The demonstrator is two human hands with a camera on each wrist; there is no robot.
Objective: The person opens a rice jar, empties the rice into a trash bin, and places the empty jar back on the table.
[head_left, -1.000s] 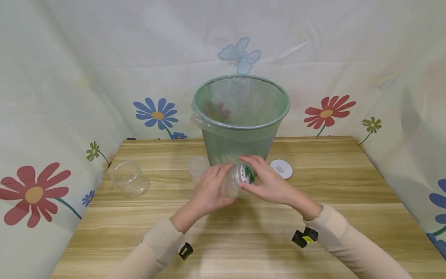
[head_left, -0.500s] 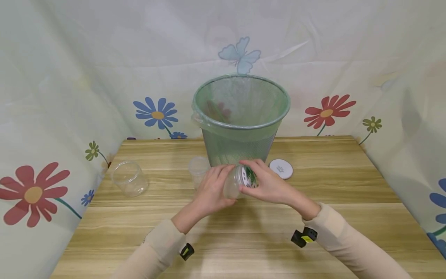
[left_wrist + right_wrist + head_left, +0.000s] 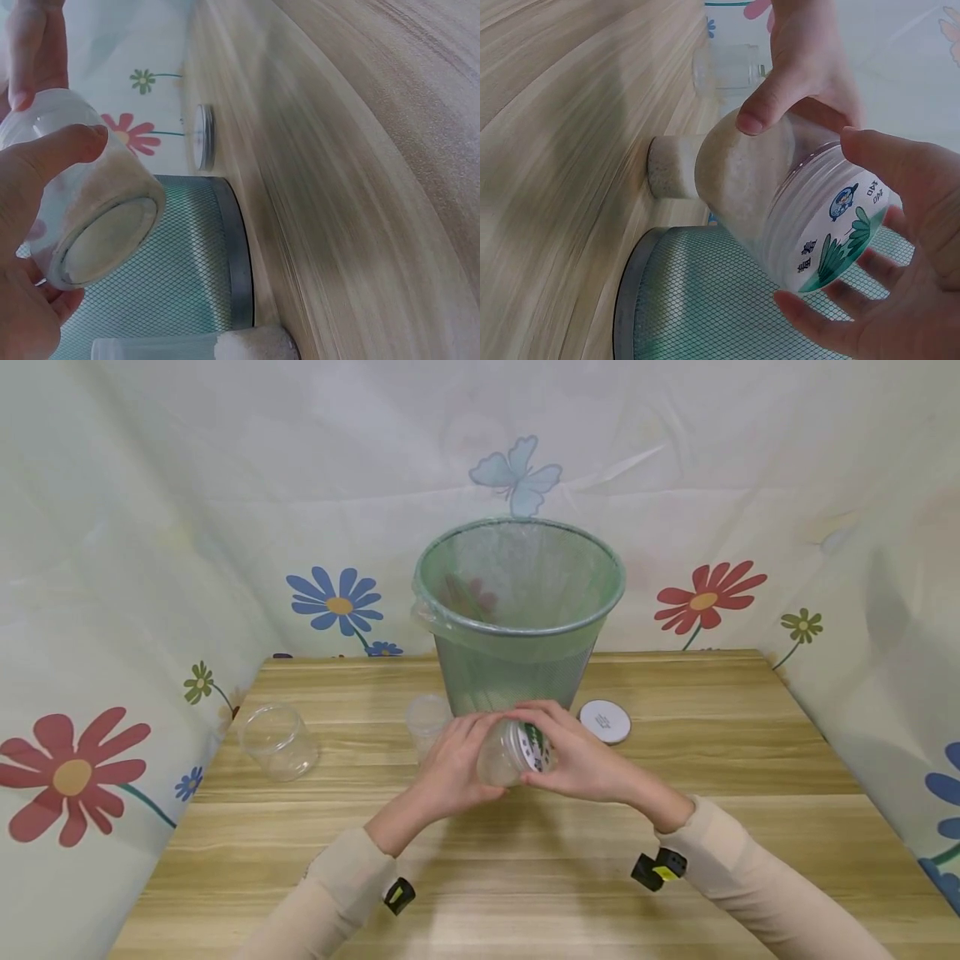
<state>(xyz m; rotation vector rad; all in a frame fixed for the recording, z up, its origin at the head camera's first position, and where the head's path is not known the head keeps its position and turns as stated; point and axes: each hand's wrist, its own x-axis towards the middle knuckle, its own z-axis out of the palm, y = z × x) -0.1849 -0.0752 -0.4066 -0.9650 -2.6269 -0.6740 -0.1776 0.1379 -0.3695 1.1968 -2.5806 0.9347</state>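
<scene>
Above the wooden bench [image 3: 510,893], before the green mesh bin [image 3: 517,672], our left hand [image 3: 452,770] clasps a tilted clear cylindrical jar [image 3: 495,760] and our right hand [image 3: 583,762] its round white-and-green lid [image 3: 847,229], whose loosening at this slant could spill pale grains [image 3: 727,166].

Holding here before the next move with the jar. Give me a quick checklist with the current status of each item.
1. Left hand secure on the jar: ok, fingers and thumb wrap its body.
2. Right hand on the printed lid: ok, thumb and fingers hold its edge.
3. Printed lid fully tightened: cannot tell; it sits on the jar, but tightness doesn't show.
4. Jar upright: not ok; it is tilted, with white contents inside.
5. Small container upright beside the mesh bin: ok.
6. Loose white lid clear of both hands: ok, it lies flat on the table.
</scene>
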